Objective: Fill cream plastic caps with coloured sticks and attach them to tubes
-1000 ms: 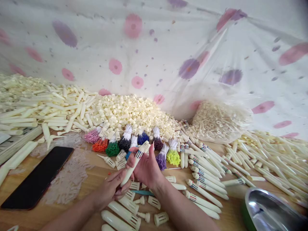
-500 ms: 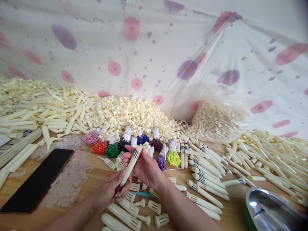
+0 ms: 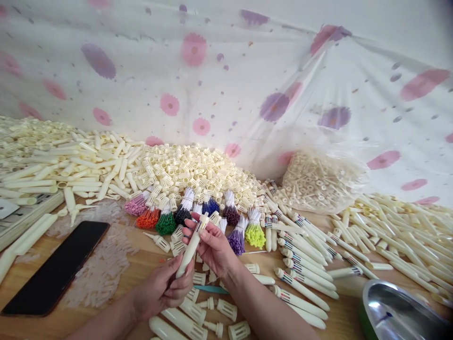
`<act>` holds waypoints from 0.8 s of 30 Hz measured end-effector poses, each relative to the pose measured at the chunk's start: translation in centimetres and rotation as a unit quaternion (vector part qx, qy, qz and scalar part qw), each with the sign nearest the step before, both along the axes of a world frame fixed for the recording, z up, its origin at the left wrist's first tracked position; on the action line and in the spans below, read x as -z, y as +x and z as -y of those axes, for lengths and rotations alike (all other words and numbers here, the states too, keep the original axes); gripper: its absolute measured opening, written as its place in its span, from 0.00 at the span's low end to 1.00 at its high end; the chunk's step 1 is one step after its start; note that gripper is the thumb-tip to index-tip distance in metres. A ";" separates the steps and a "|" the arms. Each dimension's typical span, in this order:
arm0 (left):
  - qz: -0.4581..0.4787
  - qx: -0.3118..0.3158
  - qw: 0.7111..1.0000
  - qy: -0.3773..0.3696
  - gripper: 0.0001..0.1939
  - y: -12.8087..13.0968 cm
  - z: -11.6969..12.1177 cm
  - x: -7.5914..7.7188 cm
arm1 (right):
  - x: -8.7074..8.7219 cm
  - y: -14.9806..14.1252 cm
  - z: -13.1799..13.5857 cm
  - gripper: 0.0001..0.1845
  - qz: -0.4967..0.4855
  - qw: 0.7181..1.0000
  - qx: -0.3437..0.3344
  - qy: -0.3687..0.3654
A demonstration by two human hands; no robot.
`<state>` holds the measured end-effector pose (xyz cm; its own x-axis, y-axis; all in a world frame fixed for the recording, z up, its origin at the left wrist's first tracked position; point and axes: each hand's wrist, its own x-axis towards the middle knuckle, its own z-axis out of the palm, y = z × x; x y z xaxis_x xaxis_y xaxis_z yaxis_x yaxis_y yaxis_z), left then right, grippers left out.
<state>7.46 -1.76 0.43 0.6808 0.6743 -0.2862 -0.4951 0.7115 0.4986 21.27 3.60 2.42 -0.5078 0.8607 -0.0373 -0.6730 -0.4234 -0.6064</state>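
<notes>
A cream multicolour pen is tilted between my two hands, its slotted end up and away from me. My left hand is closed around the lower barrel. With thumb and fingers, my right hand grips the upper slotted part; some of its fingers spread behind the pen. Beyond my hands stand bundles of refills with coloured ends, among them purple, yellow and green. Loose slotted caps and barrels lie below my wrists.
Finished-looking pens lie in a row at right, beside a metal tray. A black phone and clear small tubes are at left. Piles of cream parts and a plastic bag of parts line the back.
The pen stays in both hands. My right fingers have shifted slightly over its slotted end, and the coloured sliders show less. The whole view has moved down a little.
</notes>
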 end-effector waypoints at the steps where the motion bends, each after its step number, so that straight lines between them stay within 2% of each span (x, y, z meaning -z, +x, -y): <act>1: 0.002 0.004 1.000 -0.001 0.21 0.0 0.0 -0.1 | -0.1 0.0 0.1 0.23 -0.001 1.000 0.001 0.001; 5: -0.016 0.017 1.000 0.002 0.22 0.0 -0.1 -0.5 | -0.7 0.0 0.2 0.29 -0.017 1.000 -0.003 0.007; 8: -0.037 0.029 0.999 0.007 0.22 0.1 -0.1 -0.4 | -1.4 0.3 0.1 0.37 -0.062 0.997 -0.047 0.001; 11: -0.038 0.041 0.998 0.014 0.23 0.1 0.0 -0.2 | -2.0 0.6 0.1 0.31 -0.086 0.993 -0.084 -0.003; 14: -0.015 0.042 0.999 0.006 0.22 0.1 0.0 -0.2 | -1.9 0.4 0.5 0.23 -0.077 0.995 -0.063 0.002; 19: 0.026 0.016 1.000 -0.007 0.21 0.0 0.0 -0.3 | -1.6 -0.4 1.2 0.21 -0.047 0.999 -0.005 -0.005; 24: 0.036 0.000 0.999 -0.007 0.19 0.3 0.3 -0.3 | -1.6 -0.5 1.3 0.22 -0.014 1.000 -0.009 0.007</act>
<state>7.74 -2.07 0.76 0.6998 0.6704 -0.2467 -0.5291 0.7184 0.4516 20.81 2.30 4.03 -0.5246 0.8513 -0.0113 -0.6817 -0.4280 -0.5934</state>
